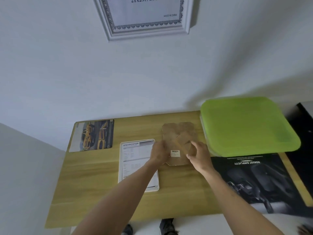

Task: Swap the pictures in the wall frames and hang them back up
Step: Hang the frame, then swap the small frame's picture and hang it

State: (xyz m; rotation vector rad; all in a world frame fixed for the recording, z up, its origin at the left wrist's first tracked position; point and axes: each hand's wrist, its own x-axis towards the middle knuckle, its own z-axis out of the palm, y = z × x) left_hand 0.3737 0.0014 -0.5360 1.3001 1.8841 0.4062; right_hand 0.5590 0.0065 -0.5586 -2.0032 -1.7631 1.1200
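Both hands grip a brown frame backing board (179,141) lying on the wooden table (101,192): the left hand (159,154) curls over its left edge, the right hand (199,156) pinches its right side. A white frame (145,19) hangs on the wall above; 2 loose pictures, a car print (92,135) and a specification sheet (137,160), lie left of the board

A plain room, likely home or office: white wall (67,73), wooden table (101,192), hung picture frame (145,31).

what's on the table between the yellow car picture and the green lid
In the head view, between the yellow car picture and green lid lies the brown frame backing, held by both hands; bare wood otherwise.
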